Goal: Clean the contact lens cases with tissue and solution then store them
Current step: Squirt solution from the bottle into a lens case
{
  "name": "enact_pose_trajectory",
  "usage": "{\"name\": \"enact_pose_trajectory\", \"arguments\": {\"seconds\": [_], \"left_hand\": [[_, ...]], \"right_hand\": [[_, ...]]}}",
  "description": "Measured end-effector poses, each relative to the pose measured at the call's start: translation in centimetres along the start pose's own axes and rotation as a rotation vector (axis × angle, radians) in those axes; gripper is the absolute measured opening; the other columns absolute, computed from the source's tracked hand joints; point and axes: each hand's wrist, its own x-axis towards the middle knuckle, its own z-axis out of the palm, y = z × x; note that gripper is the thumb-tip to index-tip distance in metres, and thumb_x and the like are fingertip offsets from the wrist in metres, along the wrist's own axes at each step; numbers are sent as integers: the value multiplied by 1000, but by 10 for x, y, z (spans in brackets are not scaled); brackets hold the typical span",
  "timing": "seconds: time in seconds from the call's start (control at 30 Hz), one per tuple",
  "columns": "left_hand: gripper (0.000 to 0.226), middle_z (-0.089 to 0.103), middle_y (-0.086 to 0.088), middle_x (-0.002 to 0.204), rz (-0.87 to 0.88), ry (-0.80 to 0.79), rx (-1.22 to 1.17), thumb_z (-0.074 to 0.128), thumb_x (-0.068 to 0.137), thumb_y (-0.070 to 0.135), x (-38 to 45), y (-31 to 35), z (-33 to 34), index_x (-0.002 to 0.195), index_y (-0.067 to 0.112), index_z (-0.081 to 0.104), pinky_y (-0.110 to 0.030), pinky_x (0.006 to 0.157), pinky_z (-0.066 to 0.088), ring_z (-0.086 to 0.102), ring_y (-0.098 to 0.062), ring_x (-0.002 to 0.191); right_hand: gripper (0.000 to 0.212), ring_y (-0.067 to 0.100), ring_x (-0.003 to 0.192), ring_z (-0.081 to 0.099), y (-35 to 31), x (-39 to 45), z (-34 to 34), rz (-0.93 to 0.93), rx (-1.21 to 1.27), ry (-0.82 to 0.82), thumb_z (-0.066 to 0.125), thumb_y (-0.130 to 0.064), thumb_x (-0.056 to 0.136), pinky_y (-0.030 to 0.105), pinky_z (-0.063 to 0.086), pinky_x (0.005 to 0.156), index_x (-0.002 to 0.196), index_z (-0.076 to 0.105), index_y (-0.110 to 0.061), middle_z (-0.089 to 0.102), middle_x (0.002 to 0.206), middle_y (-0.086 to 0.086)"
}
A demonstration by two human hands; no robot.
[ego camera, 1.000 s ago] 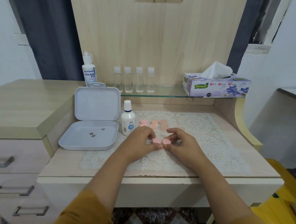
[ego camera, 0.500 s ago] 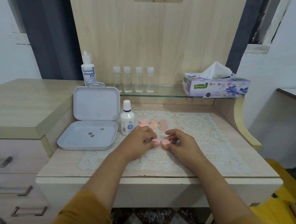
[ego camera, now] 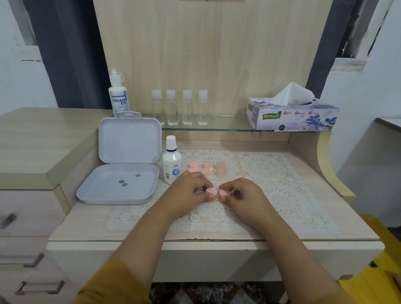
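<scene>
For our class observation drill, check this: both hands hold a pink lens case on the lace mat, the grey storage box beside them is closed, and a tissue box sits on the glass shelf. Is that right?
Not quite. The head view shows the grey storage box open, lid upright. The rest stands: left hand and right hand hold the pink lens case on the lace mat, and the tissue box sits on the glass shelf.
</scene>
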Motion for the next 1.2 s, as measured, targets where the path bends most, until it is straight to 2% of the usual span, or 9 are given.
{"name": "enact_pose_trajectory", "arguments": {"seconds": [0.17, 0.3, 0.53, 0.7, 0.77, 0.9, 1.0, 1.13, 1.2], "left_hand": [[15, 60, 18, 93, 16, 5, -20, 73, 81, 31, 2, -4, 1, 96, 28, 72, -21, 84, 34, 46, -7, 98], [17, 60, 19, 93, 16, 13, -3, 73, 81, 31, 2, -3, 1, 97, 27, 73, -16, 82, 32, 45, -6, 97], [17, 58, 18, 94, 8, 6, 6, 71, 82, 31, -1, 0, 0, 98, 26, 71, -16, 83, 35, 46, -4, 97], [17, 60, 16, 95, -7, 12, -23, 73, 80, 32, -1, -1, 0, 96, 26, 71, -28, 88, 41, 48, -6, 97], [23, 59, 16, 96, -18, 3, -18, 74, 79, 34, -1, -3, 0, 101, 27, 71, -30, 90, 41, 48, -7, 99], [47, 58, 15, 107, -66, 11, -30, 74, 80, 35, -2, -2, 0, 123, 22, 63, -25, 95, 39, 47, -5, 103], [39, 59, 15, 104, -84, 50, -59, 64, 89, 27, -3, 1, 0, 128, 22, 60, -24, 95, 41, 48, -3, 96], [32, 59, 7, 117, -125, 67, -42, 51, 94, 21, -3, 1, 0, 125, 23, 61, -26, 98, 41, 51, -6, 104], [28, 59, 9, 115, -137, 74, -39, 51, 95, 22, -4, 2, -1, 121, 24, 63, -24, 95, 43, 53, -6, 101]], "right_hand": [[18, 6, 92, 53, 0, 0, 1, 4, -19, 18, 71, -28, 85, 20, 42, 81, 102, 72, -21, 61, 98, -8], [17, 7, 92, 52, 0, 0, 2, -8, -50, 30, 70, -28, 85, 18, 40, 79, 101, 71, -23, 60, 97, -8], [19, 6, 94, 53, 2, -1, 1, -22, -36, 22, 70, -31, 85, 20, 44, 83, 104, 70, -25, 61, 99, -11], [27, 0, 96, 53, 4, -2, 1, -34, -23, 30, 66, -33, 87, 13, 40, 81, 113, 68, -25, 61, 104, -11], [22, 1, 96, 51, 4, -2, 1, -39, -37, 21, 65, -35, 88, 13, 38, 80, 109, 68, -26, 59, 102, -11], [16, 4, 96, 51, 5, -3, 0, -50, -65, 17, 64, -37, 89, 21, 43, 84, 102, 67, -29, 58, 98, -12], [16, 4, 96, 51, 4, -4, 0, -52, -72, 16, 63, -37, 89, 23, 44, 84, 102, 67, -29, 58, 97, -12], [12, 0, 95, 49, 3, -4, -1, -30, -51, 38, 62, -33, 90, 15, 37, 77, 101, 66, -30, 57, 98, -13], [10, -1, 95, 50, 2, -5, -2, -16, -18, 58, 61, -32, 90, 14, 37, 75, 100, 65, -30, 57, 99, -13]]}}
